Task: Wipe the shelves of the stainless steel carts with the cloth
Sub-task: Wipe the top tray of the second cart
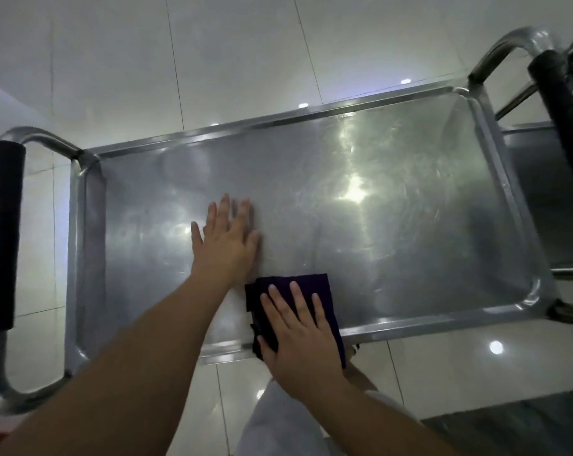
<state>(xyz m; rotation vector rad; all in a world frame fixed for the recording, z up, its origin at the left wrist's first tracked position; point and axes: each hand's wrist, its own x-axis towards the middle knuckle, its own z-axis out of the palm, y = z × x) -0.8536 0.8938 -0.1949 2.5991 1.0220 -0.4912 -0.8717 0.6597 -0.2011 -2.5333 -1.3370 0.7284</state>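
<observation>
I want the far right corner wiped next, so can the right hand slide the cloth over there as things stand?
Probably yes. The right hand lies flat on the cloth at the near rim, and the shelf between it and that corner looks bare. The left hand rests off to the other side.

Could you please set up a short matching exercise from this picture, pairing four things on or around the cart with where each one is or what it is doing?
Things:
1. left hand
2. right hand
3. dark cloth
4. black handle grip

States or places:
A. at the cart's far left end, off the shelf
B. flat on the bare steel shelf, fingers spread
C. pressing down on the cloth with straight fingers
D. lying at the shelf's near edge, under a hand

Pairs: 1-B, 2-C, 3-D, 4-A
</observation>
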